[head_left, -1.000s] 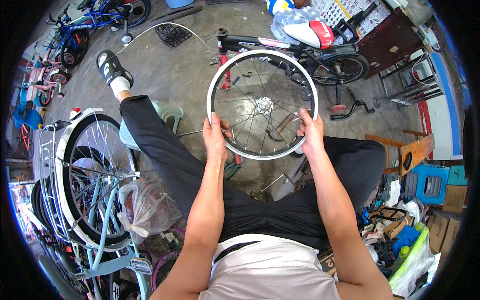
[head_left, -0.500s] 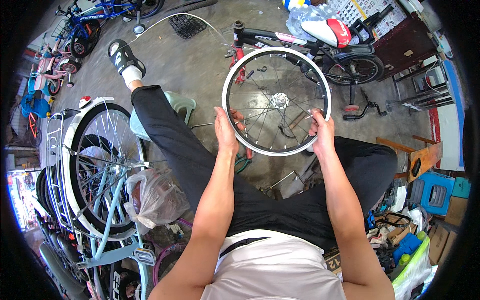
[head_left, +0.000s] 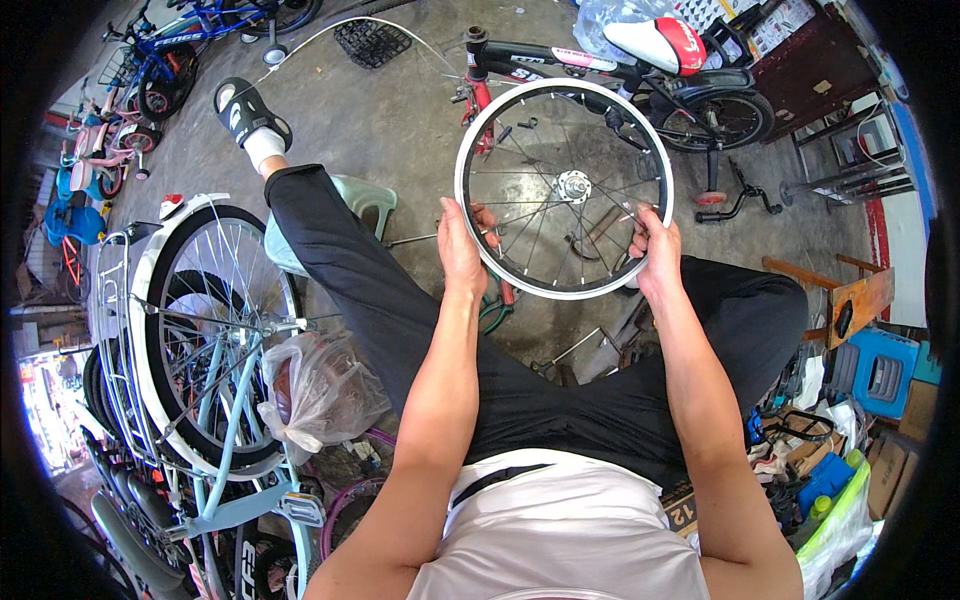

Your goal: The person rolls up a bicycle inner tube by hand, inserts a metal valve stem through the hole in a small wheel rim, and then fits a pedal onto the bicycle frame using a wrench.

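Observation:
A small bare bicycle wheel (head_left: 572,187), with a white rim, black spokes and a silver hub, is held up over the gap between my knees. It carries no tyre. My left hand (head_left: 465,245) grips the rim at its lower left, the thumb up along the outside and the fingers reaching in among the spokes. At the lower right, my right hand (head_left: 656,248) has its fingers curled around the rim and spoke ends. Behind the wheel, a black bicycle frame (head_left: 535,68) with a red fork (head_left: 484,125) lies partly hidden.
A light blue bicycle (head_left: 235,390) with a white-edged wheel stands at left, a plastic bag (head_left: 318,390) beside it. My left leg crosses a pale green stool (head_left: 372,205). Tools, including a hammer (head_left: 600,232), lie on the floor. Cluttered parts and a blue stool (head_left: 872,375) are at right.
The wheel has shifted slightly right and up in the view, with both hands keeping hold of its rim. The surroundings have shifted a little as the view moved.

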`<action>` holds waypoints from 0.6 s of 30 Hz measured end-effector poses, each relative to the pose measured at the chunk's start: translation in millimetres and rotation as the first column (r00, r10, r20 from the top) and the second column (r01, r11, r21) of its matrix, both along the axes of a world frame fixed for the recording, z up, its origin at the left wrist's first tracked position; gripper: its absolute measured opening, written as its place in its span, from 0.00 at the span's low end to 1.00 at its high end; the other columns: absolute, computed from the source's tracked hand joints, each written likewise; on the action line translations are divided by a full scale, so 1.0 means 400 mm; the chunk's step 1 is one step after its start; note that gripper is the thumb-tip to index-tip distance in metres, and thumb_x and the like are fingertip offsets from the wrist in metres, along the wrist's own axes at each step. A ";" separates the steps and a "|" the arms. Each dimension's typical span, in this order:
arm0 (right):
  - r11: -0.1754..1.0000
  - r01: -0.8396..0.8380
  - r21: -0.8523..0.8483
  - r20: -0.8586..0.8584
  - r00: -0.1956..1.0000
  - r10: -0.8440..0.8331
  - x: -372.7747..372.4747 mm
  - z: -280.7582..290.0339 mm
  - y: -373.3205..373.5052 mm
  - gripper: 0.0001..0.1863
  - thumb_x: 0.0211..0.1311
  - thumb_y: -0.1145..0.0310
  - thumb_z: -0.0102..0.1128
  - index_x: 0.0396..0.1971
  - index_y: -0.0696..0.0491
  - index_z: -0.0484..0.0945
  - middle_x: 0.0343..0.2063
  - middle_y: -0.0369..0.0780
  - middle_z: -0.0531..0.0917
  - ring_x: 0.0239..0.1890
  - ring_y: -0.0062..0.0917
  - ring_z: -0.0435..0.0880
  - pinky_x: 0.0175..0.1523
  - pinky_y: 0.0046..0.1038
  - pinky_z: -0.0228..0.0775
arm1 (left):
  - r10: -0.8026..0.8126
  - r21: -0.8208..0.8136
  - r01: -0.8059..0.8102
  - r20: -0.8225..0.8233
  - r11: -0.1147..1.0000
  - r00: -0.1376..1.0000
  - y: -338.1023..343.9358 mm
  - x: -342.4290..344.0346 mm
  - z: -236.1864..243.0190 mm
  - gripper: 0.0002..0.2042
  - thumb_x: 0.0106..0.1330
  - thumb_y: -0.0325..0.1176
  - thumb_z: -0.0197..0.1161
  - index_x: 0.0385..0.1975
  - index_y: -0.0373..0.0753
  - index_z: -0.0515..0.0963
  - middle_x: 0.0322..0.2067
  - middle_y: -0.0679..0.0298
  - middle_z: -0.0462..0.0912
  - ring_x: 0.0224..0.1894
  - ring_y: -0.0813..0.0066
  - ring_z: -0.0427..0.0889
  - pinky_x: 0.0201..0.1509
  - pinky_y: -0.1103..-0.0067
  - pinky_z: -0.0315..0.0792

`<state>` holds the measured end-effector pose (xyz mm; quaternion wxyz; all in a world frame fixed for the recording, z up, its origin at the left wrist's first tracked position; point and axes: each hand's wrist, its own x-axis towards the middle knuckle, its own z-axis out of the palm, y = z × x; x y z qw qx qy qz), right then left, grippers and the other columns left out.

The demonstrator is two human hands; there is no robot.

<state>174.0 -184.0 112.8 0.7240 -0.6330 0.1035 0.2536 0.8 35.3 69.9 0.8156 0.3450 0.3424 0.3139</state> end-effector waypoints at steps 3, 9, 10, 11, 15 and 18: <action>1.000 0.015 0.023 -0.024 1.000 -0.014 0.004 -0.020 -0.009 0.08 0.65 0.65 0.64 0.38 0.50 0.76 0.25 0.28 0.69 0.20 0.12 0.62 0.25 0.20 0.54 | -0.019 -0.009 0.019 0.017 1.000 1.000 0.000 -0.003 0.012 0.29 0.77 0.62 0.49 0.41 0.37 0.74 0.26 0.63 0.78 0.19 0.78 0.73 0.24 0.81 0.72; 0.997 0.064 -0.034 -0.043 0.997 -0.065 -0.008 -0.067 -0.009 0.09 0.66 0.64 0.64 0.34 0.50 0.74 0.25 0.31 0.71 0.20 0.16 0.67 0.26 0.24 0.61 | -0.008 0.049 0.003 0.102 0.999 0.995 -0.018 0.003 0.057 0.25 0.78 0.59 0.52 0.40 0.38 0.74 0.22 0.67 0.72 0.17 0.81 0.68 0.21 0.82 0.66; 0.997 0.069 -0.045 -0.052 0.996 -0.071 -0.009 -0.081 -0.010 0.09 0.66 0.64 0.64 0.33 0.50 0.73 0.25 0.31 0.72 0.21 0.17 0.68 0.26 0.25 0.62 | -0.020 0.080 0.011 0.109 0.997 0.994 -0.024 0.004 0.058 0.24 0.78 0.58 0.53 0.40 0.39 0.74 0.22 0.68 0.72 0.17 0.81 0.67 0.21 0.82 0.65; 0.996 0.076 -0.056 -0.057 0.995 -0.079 -0.010 -0.095 -0.012 0.09 0.66 0.64 0.64 0.33 0.50 0.73 0.25 0.32 0.72 0.21 0.17 0.68 0.26 0.25 0.62 | -0.030 0.111 0.017 0.113 0.994 0.993 -0.030 0.001 0.059 0.23 0.78 0.57 0.54 0.40 0.39 0.74 0.21 0.68 0.71 0.17 0.82 0.66 0.20 0.83 0.64; 0.994 0.076 -0.080 -0.067 0.994 -0.082 -0.011 -0.131 -0.020 0.10 0.67 0.63 0.64 0.35 0.50 0.73 0.25 0.33 0.72 0.22 0.18 0.70 0.26 0.27 0.65 | -0.047 0.153 0.030 0.109 0.988 0.993 -0.044 0.000 0.068 0.20 0.77 0.54 0.57 0.39 0.40 0.73 0.20 0.70 0.69 0.17 0.83 0.64 0.19 0.83 0.61; 0.988 0.062 -0.138 -0.053 0.996 -0.070 -0.007 -0.133 -0.019 0.10 0.67 0.61 0.63 0.37 0.50 0.74 0.25 0.33 0.72 0.23 0.20 0.71 0.26 0.26 0.67 | -0.033 0.193 0.015 0.090 0.981 0.995 -0.051 0.000 0.086 0.17 0.78 0.51 0.57 0.38 0.41 0.73 0.20 0.70 0.69 0.16 0.84 0.64 0.19 0.84 0.61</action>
